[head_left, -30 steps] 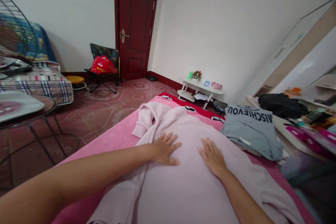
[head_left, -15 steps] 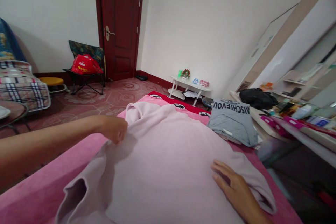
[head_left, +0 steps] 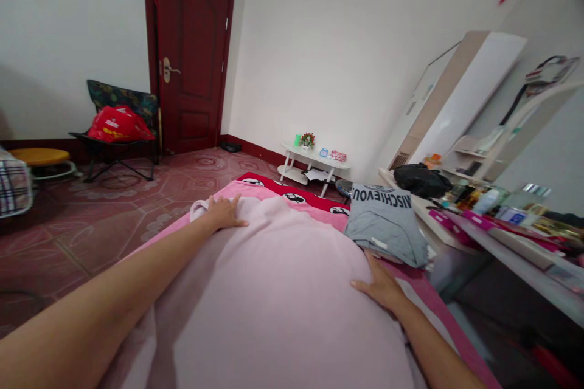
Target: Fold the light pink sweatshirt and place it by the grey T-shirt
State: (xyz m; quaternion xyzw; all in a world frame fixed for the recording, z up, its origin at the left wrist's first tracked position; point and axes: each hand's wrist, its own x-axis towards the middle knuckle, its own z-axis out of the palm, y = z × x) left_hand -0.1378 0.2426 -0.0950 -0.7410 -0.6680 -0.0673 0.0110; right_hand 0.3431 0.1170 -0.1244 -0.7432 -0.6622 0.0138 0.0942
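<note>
A pale pink garment [head_left: 283, 292] lies spread over the pink bed cover [head_left: 314, 216], filling the lower middle of the view. My left hand [head_left: 223, 213] rests with fingers apart on its far left part. On its right side lies my right hand [head_left: 381, 282], thumb spread from the fingers and touching the cloth. Just beyond my right hand sits a folded grey T-shirt [head_left: 387, 219] with dark lettering, on top of other folded cloth. My forearms cover parts of the garment's left and right sides.
Along the right stands a dressing table [head_left: 431, 219] crowded with bottles and a black bag [head_left: 422, 180]. A low white table [head_left: 314, 160] is by the far wall. A folding chair [head_left: 123, 97] holding a red bag [head_left: 121, 124] stands left of the door [head_left: 196, 61].
My left hand has moved forward and its fingers have spread from a closed grip. My right hand has moved forward along the garment's right side. The view has turned slightly right.
</note>
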